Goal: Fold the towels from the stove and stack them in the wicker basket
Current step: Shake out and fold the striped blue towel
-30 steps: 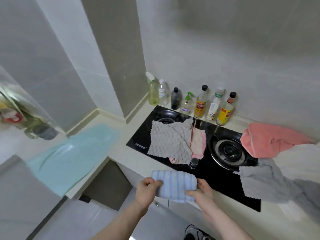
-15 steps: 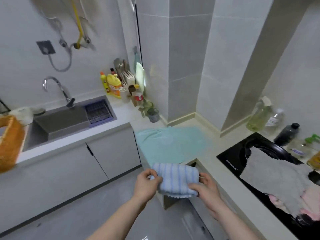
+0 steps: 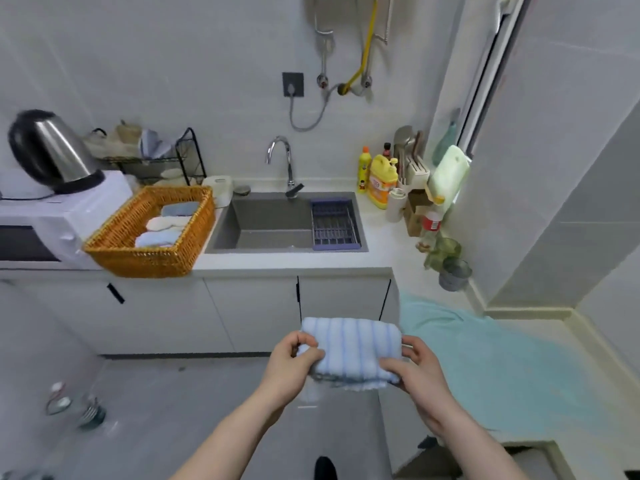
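Nearest, one folded blue-and-white striped towel (image 3: 349, 351) is held in mid-air above the floor, the left hand (image 3: 289, 367) pinching its left end and the right hand (image 3: 417, 370) gripping its right end. Just right of it, one pale teal cloth (image 3: 491, 368) lies spread on the white tabletop (image 3: 294, 261). Farther off, left of the grey sink (image 3: 273, 225), one orange wicker basket (image 3: 138, 254) sits on the tabletop with three folded towels (image 3: 166, 223) lined up inside.
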Motion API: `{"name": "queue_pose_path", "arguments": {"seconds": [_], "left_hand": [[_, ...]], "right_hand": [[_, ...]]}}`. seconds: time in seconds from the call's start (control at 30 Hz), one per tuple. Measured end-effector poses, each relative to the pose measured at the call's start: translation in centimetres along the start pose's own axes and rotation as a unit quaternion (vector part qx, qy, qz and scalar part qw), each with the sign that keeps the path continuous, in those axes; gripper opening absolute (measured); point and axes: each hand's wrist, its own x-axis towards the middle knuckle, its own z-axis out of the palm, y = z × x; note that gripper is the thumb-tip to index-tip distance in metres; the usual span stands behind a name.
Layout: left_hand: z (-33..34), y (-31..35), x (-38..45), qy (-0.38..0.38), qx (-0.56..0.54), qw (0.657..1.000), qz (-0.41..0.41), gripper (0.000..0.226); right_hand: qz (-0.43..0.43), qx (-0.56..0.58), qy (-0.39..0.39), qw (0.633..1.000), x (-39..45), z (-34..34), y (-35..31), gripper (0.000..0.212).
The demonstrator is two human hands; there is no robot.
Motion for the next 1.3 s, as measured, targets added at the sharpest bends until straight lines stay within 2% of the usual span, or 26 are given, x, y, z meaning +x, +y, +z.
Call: {"name": "queue_pose_path", "arguments": {"seconds": [0.17,0.3,0.5,0.67,0.8,1.07,1.3], "left_hand": [[-5.2,2.6,4.9,0.063,0.002,0.998,-0.006,0.024],[-9.9,4.1,9.2,0.106,-0.002,0.994,0.0,0.01],[-18.7,4.8,12.7,0.205,-0.024,0.978,-0.003,0.02],[-25.9,5.2,16.0,0.265,-0.049,0.963,-0.003,0.013],[-31.9,5.6,19.8,0.268,-0.041,0.962,-0.001,0.012],[-44.4,7.6,27.9,0.221,0.027,0.975,0.01,0.012],[-49.4,8.6,34.5,0.184,0.082,0.98,0.001,0.016]], "right_hand": [[0.001,-0.011,-0.062,0.998,7.2,6.9,-2.8,0.053],[0.003,-0.024,-0.12,0.992,12.9,12.8,-5.7,0.057],[0.003,-0.061,-0.222,0.973,19.0,24.1,-9.5,0.057],[-0.008,-0.086,-0.268,0.96,22.1,33.5,-11.6,0.051],[-0.01,-0.093,-0.274,0.957,24.5,40.4,-12.7,0.049],[0.002,-0.09,-0.247,0.965,28.1,52.2,-13.7,0.052],[-0.012,-0.108,-0.214,0.971,30.6,57.6,-14.7,0.055]]}}
